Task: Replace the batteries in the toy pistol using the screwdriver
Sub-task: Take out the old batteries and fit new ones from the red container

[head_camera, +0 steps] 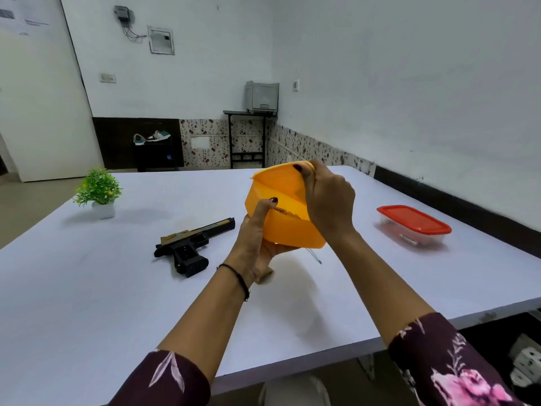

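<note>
my left hand (254,241) grips the orange box (292,230), probably light and bendy; my right hand (328,197) pinches its lid (278,177) at twelve o'clock. pistol (190,247), nine o'clock: hold by the handle.

Open pale lilac tabletop (87,288) spans the near side; a black-and-gold toy pistol (193,244) lies left of centre; a small green potted plant (99,189) stands farther left, well apart; a raised orange plastic container (289,227) blocks the middle; a red-lidded clear plastic box (414,222) sits right.
</note>
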